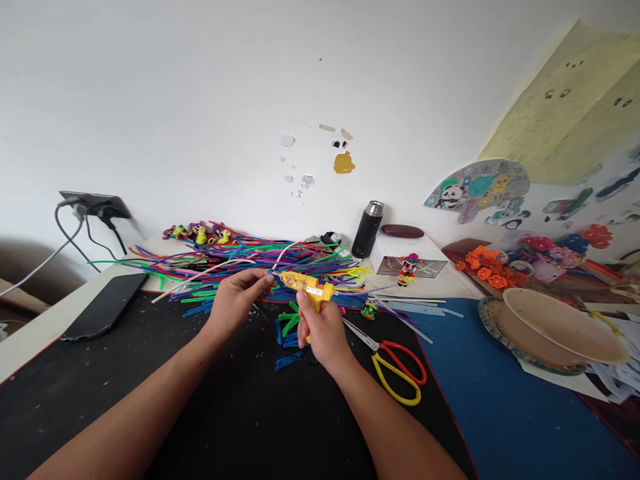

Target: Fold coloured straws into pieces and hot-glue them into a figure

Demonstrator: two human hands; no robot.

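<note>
My right hand (pixel 323 327) is wrapped round the grip of a yellow hot glue gun (pixel 300 283), its nozzle pointing left. At the nozzle's tip, my left hand (pixel 240 293) pinches a small blue piece (pixel 271 272), which looks like pipe cleaner; the fingers hide most of it. Whether nozzle and piece touch, I cannot tell. Below the hands, short green pipe cleaner pieces (pixel 289 320) and folded blue pipe cleaner pieces (pixel 289 361) lie on the black mat (pixel 210 413). Scissors (pixel 395 363) with one red and one yellow handle lie right of my right hand.
Many loose pipe cleaners (pixel 200 263) spread along the wall. A black thermos (pixel 367 230) stands behind, beside a white box (pixel 425 257) and a small colourful figure (pixel 409 268). At left lies a phone (pixel 107 305); at right stands a beige bowl (pixel 560 327).
</note>
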